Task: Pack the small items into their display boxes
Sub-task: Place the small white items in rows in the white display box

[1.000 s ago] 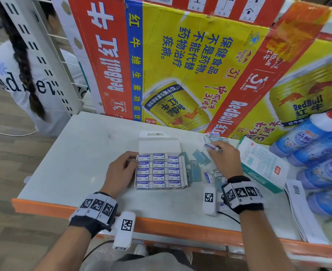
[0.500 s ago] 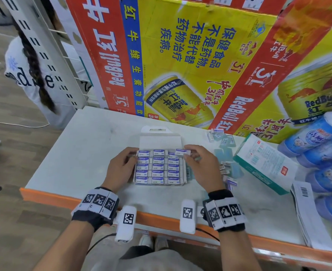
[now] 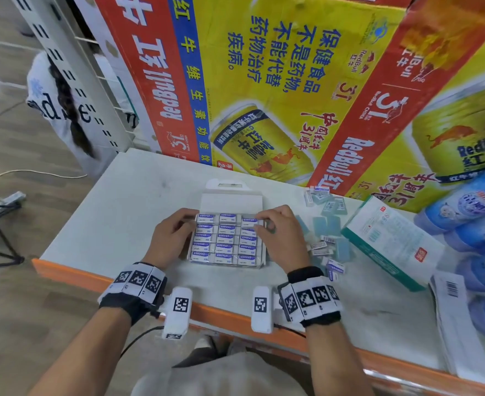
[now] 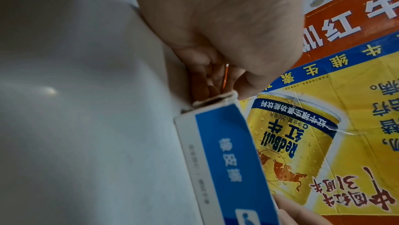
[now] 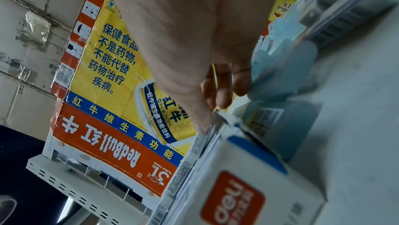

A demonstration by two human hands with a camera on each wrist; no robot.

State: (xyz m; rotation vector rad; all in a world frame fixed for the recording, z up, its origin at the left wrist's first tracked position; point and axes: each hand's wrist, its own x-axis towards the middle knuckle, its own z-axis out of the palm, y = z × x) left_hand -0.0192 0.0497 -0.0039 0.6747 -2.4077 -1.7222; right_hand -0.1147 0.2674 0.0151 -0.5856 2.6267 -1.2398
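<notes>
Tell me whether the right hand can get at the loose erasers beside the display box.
Probably yes: the loose erasers lie uncovered on the table just right of the right hand, nothing between them, though its fingers are busy at the display box.

a shop stockroom: perforated metal shelving (image 3: 72,90), red bull cartons (image 3: 264,81), shrink-wrapped bottles (image 3: 464,212), boxed stationery.

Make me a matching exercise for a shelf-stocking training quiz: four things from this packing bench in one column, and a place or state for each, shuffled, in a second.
Things:
1. display box
2. loose erasers
3. teal-edged carton
4. left hand

Places or states:
A. lying flat near the blue bottles
B. scattered on the table, right of the box
C. open, lid flap standing up, rows of erasers inside
D. gripping the box's left side

Pairs: 1-C, 2-B, 3-A, 4-D
</notes>
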